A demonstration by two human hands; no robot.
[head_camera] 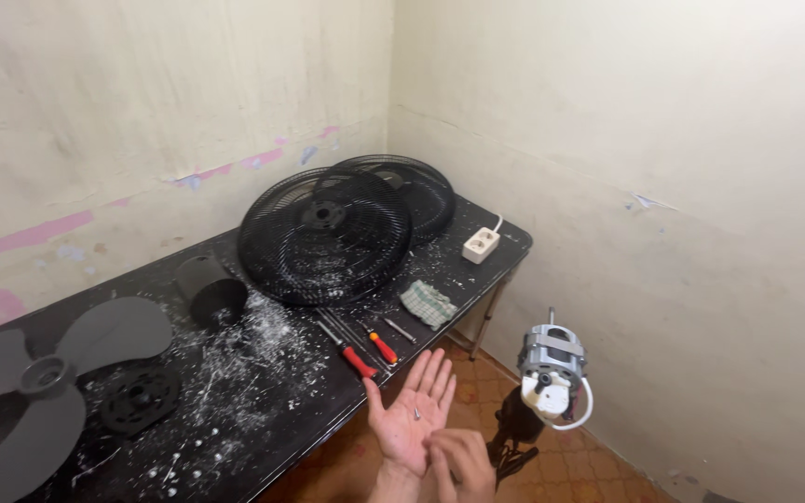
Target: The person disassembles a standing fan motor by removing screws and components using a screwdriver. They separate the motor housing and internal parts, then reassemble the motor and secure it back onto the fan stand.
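My left hand (409, 414) is held palm up and flat beyond the table's front edge, fingers together and pointing away. A small screw (416, 410) lies in the middle of the palm. My right hand (463, 463) is below it at the frame's bottom, fingers curled, their tips touching the heel of the left palm. I cannot tell whether it pinches anything. To the right, a grey and white fan motor (552, 371) with a shaft pointing up sits on a dark stand (514, 430) above the floor, untouched by either hand.
A black table (263, 424) strewn with white flakes carries two black fan grilles (326, 237), a grey fan blade (44, 373), a black cylinder cover (209, 289), a round black part (140, 396), red-handled screwdrivers (365, 354), a checked cloth (428, 303) and a white socket block (480, 244). Walls close in behind and at right.
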